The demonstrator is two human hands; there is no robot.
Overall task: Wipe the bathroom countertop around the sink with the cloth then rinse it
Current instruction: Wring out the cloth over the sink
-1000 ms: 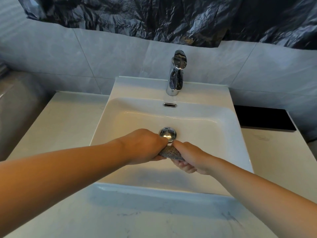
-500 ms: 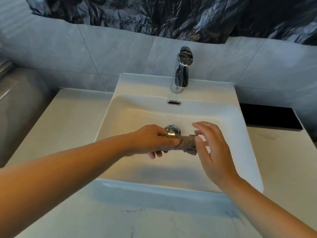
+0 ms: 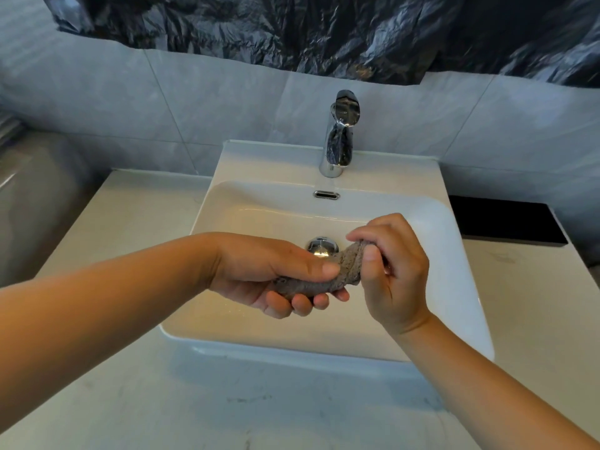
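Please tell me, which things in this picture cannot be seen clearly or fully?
- Head view: much of the cloth is hidden inside the left hand and right hand.
- Head view: the drain stopper has its near edge covered by the cloth and the left hand.
- Head view: the grey object at left is blurred and cut off by the edge.
- Head view: the black plastic sheet hides whatever is behind it.

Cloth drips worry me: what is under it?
The sink basin, drain stopper partly showing behind. Gripping the cloth, the left hand and right hand hide some basin floor.
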